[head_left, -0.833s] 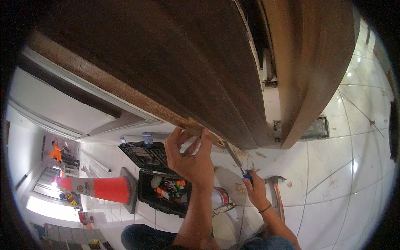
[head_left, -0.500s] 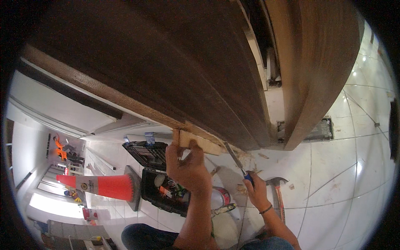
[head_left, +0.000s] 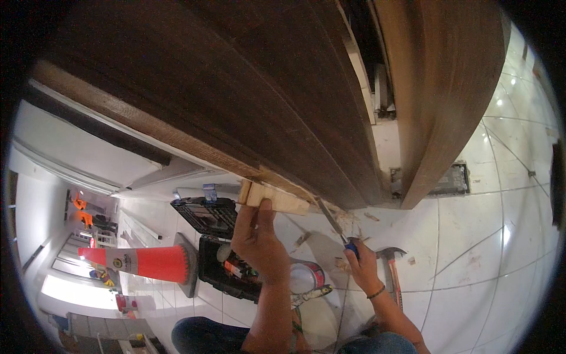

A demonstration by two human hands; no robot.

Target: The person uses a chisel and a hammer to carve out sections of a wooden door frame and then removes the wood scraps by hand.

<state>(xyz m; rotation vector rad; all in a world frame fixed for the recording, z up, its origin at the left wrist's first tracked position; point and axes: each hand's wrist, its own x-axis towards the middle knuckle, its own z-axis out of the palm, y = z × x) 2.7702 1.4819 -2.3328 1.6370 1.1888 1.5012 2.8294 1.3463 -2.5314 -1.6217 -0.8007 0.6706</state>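
Left hand (head_left: 256, 239) is raised to the bottom edge of the dark wooden door (head_left: 236, 100), fingers closed around a pale wood block (head_left: 274, 197) – thumb up along its face, block pressed against the door's lower edge. Right hand (head_left: 362, 268) sits lower and to the right of the block, fist clamped on the blue handle of a chisel (head_left: 336, 227); the metal blade runs up-left and its tip meets the door edge just beside the block's right end. Pale chips and splinters (head_left: 348, 221) lie on the white tiled floor (head_left: 471, 259) under that spot.

A claw hammer (head_left: 390, 268) lies on the floor just right of the right hand, head toward the door. Below the block, behind the left forearm – a round can (head_left: 306, 276) with red band. Left of the block, an open black toolbox (head_left: 221, 248) with small tools, and beyond it an orange traffic cone (head_left: 147, 262) lying on its side. Door frame (head_left: 448, 100) stands right of the door.
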